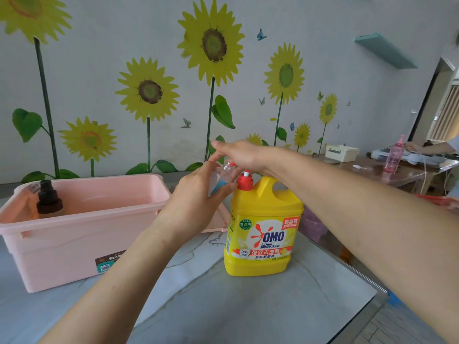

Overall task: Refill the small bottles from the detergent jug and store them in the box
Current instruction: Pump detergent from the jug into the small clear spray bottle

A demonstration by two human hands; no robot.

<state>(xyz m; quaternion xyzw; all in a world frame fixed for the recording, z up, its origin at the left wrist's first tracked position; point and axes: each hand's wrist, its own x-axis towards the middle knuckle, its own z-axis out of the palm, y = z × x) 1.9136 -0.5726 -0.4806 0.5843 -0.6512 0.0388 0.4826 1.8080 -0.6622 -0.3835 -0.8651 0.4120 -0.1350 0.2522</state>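
In the head view our left hand [198, 194] grips the small bottle [221, 177] tilted just beside the cap of the detergent jug [263, 219], our right hand [241, 155] covers its mouth, grip unclear, and we judge it light, thin and slippery, best held around the body.

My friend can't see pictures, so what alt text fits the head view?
A person's left hand grips a small clear bottle beside the red cap of a yellow detergent jug, the right hand over the bottle's neck. A pink box at left holds a dark-capped bottle.
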